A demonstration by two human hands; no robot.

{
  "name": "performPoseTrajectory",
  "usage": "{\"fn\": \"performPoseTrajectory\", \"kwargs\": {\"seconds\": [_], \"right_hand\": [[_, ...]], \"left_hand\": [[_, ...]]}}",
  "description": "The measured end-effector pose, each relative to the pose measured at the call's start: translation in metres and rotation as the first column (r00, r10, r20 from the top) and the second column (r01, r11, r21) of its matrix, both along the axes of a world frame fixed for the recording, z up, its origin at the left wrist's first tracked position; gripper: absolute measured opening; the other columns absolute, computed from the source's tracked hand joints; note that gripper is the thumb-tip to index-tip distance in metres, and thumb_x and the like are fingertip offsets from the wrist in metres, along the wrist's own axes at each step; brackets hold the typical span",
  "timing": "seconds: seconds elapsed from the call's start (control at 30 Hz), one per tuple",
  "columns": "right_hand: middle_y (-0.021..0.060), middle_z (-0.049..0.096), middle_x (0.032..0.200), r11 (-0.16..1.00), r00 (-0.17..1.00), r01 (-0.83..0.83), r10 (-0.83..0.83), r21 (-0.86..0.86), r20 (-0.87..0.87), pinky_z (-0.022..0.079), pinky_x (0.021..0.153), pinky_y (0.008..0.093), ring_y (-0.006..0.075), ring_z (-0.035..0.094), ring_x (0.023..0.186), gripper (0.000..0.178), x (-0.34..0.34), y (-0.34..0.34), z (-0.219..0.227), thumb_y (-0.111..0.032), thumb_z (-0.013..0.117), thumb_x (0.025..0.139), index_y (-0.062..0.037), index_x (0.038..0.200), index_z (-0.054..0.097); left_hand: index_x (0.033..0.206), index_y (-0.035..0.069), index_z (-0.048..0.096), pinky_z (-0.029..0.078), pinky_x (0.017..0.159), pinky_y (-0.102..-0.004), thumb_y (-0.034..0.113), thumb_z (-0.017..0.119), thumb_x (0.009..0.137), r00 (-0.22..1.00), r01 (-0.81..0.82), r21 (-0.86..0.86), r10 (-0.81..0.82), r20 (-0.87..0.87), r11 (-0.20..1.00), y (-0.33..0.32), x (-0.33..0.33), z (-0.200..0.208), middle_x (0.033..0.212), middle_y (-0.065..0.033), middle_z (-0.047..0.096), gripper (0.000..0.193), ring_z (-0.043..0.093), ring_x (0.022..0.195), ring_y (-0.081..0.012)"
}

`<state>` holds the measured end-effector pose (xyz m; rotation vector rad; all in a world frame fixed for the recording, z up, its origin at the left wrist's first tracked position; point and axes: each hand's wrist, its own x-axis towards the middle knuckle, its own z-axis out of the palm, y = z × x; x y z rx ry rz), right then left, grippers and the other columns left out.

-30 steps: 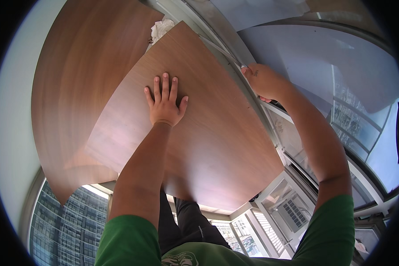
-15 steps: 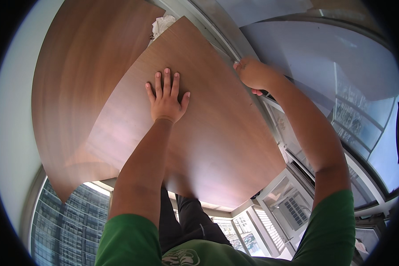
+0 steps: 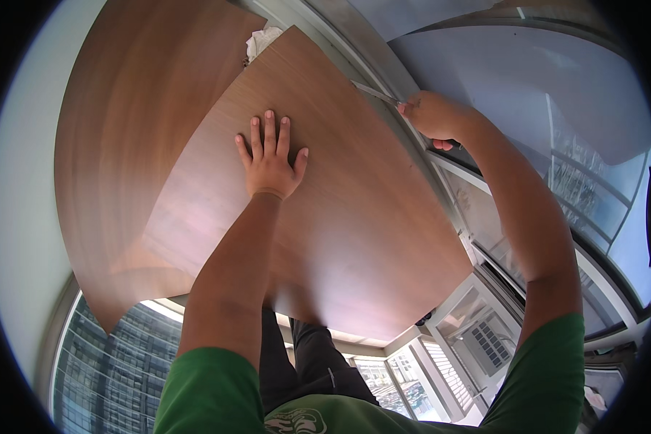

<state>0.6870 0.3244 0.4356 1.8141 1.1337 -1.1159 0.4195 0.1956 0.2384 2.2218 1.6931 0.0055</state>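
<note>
My left hand (image 3: pixel 273 163) lies flat on a brown wood-grain board (image 3: pixel 362 239), fingers spread. The board is tilted and its upper corner points away from me. Beyond the board's right edge, my right hand (image 3: pixel 441 119) is closed around a thin metal-bladed tool (image 3: pixel 375 92). The blade sticks out leftward and its tip is by the board's edge. A bit of dark handle shows below my fist; the tool's exact kind cannot be made out.
A second wood-grain board (image 3: pixel 130 123) stands to the left, partly behind the first. Crumpled white material (image 3: pixel 262 42) is wedged between them at the top. A window frame (image 3: pixel 412 134) with glass runs along the right. An air-conditioner unit (image 3: pixel 486 343) shows at lower right.
My right hand has moved to the right, away from the board's edge, and more of the blade now shows. My left hand stays in place on the board.
</note>
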Motion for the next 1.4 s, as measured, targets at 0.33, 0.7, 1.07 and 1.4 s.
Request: {"fn": "performPoseTrajectory", "kwargs": {"seconds": [0.33, 0.7, 1.07, 1.4], "right_hand": [[0.0108, 0.06, 0.063, 0.986, 0.986, -0.148, 0.154, -0.082, 0.071, 0.051, 0.053, 0.0403, 0.0223, 0.058, 0.049, 0.047, 0.006, 0.007, -0.063, -0.042, 0.035, 0.109, -0.0036, 0.109, 0.062], [0.0131, 0.061, 0.07, 0.962, 0.975, -0.167, 0.194, -0.217, 0.112, 0.05, 0.053, 0.0413, 0.023, 0.059, 0.054, 0.047, 0.045, -0.049, -0.053, -0.039, 0.035, 0.11, 0.0009, 0.11, 0.059], [0.0128, 0.063, 0.084, 0.996, 0.996, 0.032, -0.025, -0.082, 0.088, 0.053, 0.052, 0.037, 0.0218, 0.06, 0.054, 0.043, 0.037, -0.075, -0.032, -0.04, 0.037, 0.109, -0.0051, 0.122, 0.059], [0.0068, 0.062, 0.076, 0.999, 0.998, 0.031, -0.032, 0.019, 0.06, 0.051, 0.054, 0.0382, 0.018, 0.059, 0.057, 0.046, 0.028, -0.066, -0.023, -0.045, 0.034, 0.109, -0.0069, 0.117, 0.058]], "left_hand": [[0.162, 0.022, 0.027, 0.004, 0.124, -0.0609, 0.059, 0.04, 0.1, 1.0, 0.001, 0.028, 0.0, -0.01, 1.0, 0.0, 0.009, 0.002, 0.171, -0.0048, 0.015, 0.073, 0.01, 0.157, -0.0313], [0.161, 0.023, 0.027, 0.004, 0.124, -0.0603, 0.06, 0.04, 0.1, 1.0, 0.002, 0.025, -0.002, -0.007, 1.0, -0.001, 0.004, 0.0, 0.171, -0.004, 0.014, 0.073, 0.01, 0.158, -0.0305], [0.162, 0.023, 0.025, 0.003, 0.125, -0.0589, 0.061, 0.038, 0.101, 0.998, 0.001, 0.044, 0.002, -0.065, 0.999, -0.004, 0.001, -0.001, 0.172, -0.0037, 0.013, 0.073, 0.01, 0.158, -0.03], [0.162, 0.023, 0.024, 0.003, 0.125, -0.0581, 0.06, 0.039, 0.101, 0.994, 0.007, 0.072, 0.001, -0.11, 0.997, -0.003, 0.005, -0.002, 0.171, -0.0051, 0.015, 0.073, 0.01, 0.158, -0.0302]]}}
